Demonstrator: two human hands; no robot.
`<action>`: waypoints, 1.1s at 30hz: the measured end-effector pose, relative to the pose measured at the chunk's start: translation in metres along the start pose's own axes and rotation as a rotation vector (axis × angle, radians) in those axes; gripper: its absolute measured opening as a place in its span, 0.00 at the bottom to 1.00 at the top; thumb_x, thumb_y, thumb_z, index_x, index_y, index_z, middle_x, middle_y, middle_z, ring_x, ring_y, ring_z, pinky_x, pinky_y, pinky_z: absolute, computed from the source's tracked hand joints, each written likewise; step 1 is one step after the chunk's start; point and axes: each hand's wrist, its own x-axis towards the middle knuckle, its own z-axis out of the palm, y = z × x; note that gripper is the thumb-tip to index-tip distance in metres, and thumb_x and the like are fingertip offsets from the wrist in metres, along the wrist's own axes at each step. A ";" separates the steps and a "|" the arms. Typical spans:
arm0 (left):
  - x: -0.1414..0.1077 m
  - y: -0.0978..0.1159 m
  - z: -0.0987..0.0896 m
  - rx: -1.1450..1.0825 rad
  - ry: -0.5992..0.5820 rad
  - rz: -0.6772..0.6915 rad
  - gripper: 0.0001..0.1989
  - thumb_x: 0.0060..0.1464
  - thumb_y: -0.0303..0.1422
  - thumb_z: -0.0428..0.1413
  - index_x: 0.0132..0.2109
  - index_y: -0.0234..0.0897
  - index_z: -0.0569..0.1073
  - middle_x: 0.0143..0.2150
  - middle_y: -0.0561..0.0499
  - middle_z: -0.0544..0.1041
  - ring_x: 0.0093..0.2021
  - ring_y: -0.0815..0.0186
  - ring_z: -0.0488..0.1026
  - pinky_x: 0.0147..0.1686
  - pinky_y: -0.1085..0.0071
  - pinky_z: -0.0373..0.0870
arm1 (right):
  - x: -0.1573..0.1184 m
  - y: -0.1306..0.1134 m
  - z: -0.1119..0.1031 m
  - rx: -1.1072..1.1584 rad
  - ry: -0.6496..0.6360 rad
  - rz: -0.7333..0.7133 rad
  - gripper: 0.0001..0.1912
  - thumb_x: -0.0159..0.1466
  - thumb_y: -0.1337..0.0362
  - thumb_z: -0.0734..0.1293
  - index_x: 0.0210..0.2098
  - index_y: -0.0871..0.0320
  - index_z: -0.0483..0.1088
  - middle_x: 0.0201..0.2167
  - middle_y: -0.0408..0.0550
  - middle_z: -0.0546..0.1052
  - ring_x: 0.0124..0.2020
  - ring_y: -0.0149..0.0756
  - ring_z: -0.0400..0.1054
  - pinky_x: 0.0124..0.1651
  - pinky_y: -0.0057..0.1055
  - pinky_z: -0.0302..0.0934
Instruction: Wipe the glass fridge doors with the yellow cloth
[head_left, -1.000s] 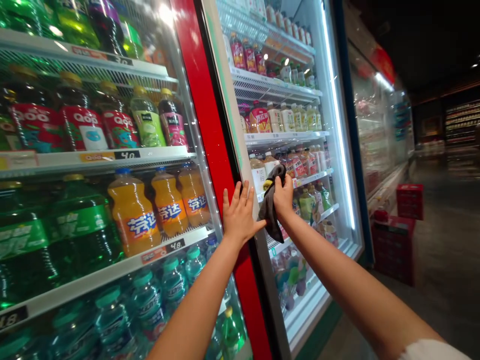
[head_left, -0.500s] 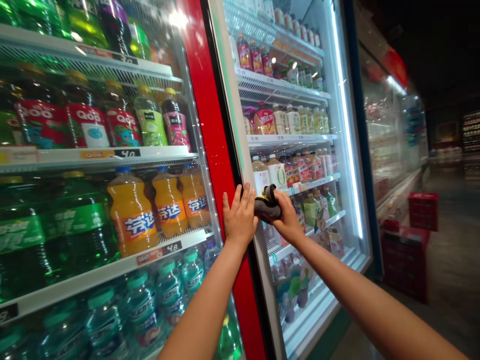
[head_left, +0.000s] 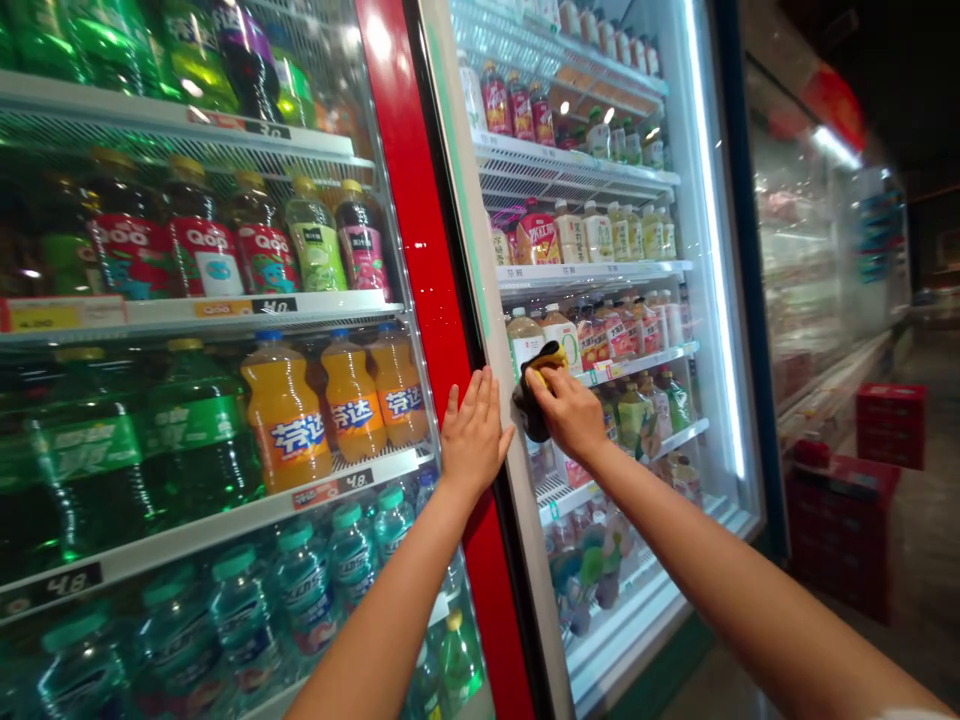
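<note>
My left hand [head_left: 475,435] lies flat with its fingers stretched upward, against the edge where the red door frame [head_left: 431,270] meets the pale frame of the neighbouring fridge. Bunched in my right hand [head_left: 571,410] is a dark cloth [head_left: 534,405] with a yellow side showing at the top. The cloth is at the glass door of the lit fridge, just right of its pale frame [head_left: 491,300]. Behind that glass stand several rows of bottled drinks. Orange soda bottles [head_left: 289,415] stand behind the left door's glass, left of my left hand.
Green soda bottles [head_left: 199,430] and teal-capped bottles [head_left: 247,620] fill the left fridge's shelves. Red boxes [head_left: 844,530] sit on the floor at the right, beside a long display cooler [head_left: 795,230]. A bright light strip [head_left: 716,240] runs down the lit fridge's right side.
My right hand has shifted slightly up and right with the cloth, which now shows more yellow. The left hand's fingers have drawn closer together. The whole view has swung a little left.
</note>
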 end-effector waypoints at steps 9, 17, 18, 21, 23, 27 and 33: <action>-0.022 0.016 0.006 -0.005 -0.101 0.012 0.32 0.64 0.30 0.47 0.73 0.28 0.55 0.76 0.40 0.49 0.77 0.57 0.39 0.75 0.46 0.32 | -0.108 -0.017 0.014 0.118 -0.104 -0.045 0.28 0.66 0.61 0.68 0.65 0.52 0.66 0.64 0.59 0.69 0.69 0.56 0.55 0.67 0.56 0.58; -0.085 0.036 0.043 0.011 -0.152 0.108 0.34 0.64 0.27 0.47 0.75 0.32 0.48 0.76 0.42 0.50 0.77 0.60 0.41 0.76 0.49 0.33 | -0.282 -0.047 0.047 0.078 -0.102 -0.096 0.18 0.68 0.70 0.67 0.53 0.45 0.76 0.51 0.50 0.75 0.59 0.41 0.61 0.62 0.41 0.58; -0.095 0.039 0.050 0.010 -0.155 0.125 0.34 0.65 0.26 0.47 0.75 0.32 0.47 0.76 0.42 0.50 0.77 0.61 0.41 0.76 0.50 0.34 | -0.303 -0.051 0.048 0.069 -0.150 -0.078 0.17 0.68 0.70 0.68 0.53 0.44 0.77 0.49 0.49 0.75 0.58 0.41 0.61 0.62 0.40 0.58; -0.126 0.049 0.068 0.015 -0.165 0.177 0.34 0.65 0.23 0.45 0.75 0.33 0.46 0.75 0.45 0.53 0.77 0.64 0.41 0.76 0.55 0.34 | -0.357 -0.058 0.051 0.056 -0.305 -0.041 0.17 0.67 0.69 0.69 0.51 0.42 0.78 0.46 0.48 0.75 0.55 0.41 0.63 0.60 0.40 0.58; -0.142 0.055 0.078 0.022 -0.179 0.189 0.35 0.65 0.21 0.44 0.76 0.33 0.44 0.75 0.46 0.54 0.76 0.66 0.42 0.76 0.59 0.34 | -0.384 -0.058 0.048 0.074 -0.381 -0.052 0.15 0.67 0.67 0.70 0.50 0.41 0.78 0.44 0.47 0.76 0.53 0.40 0.63 0.58 0.39 0.58; -0.162 0.073 0.098 0.017 -0.191 0.128 0.37 0.65 0.20 0.43 0.76 0.33 0.39 0.75 0.44 0.52 0.76 0.66 0.43 0.76 0.60 0.34 | -0.422 -0.052 0.038 0.127 -0.540 -0.111 0.10 0.67 0.65 0.71 0.46 0.45 0.78 0.42 0.45 0.77 0.50 0.38 0.65 0.51 0.35 0.59; -0.182 0.114 0.147 -0.046 -0.225 0.285 0.33 0.65 0.20 0.44 0.75 0.35 0.49 0.75 0.50 0.54 0.76 0.68 0.43 0.76 0.65 0.31 | -0.445 -0.011 0.032 0.193 -0.734 -0.280 0.07 0.70 0.63 0.68 0.47 0.48 0.75 0.42 0.44 0.78 0.51 0.36 0.67 0.50 0.34 0.59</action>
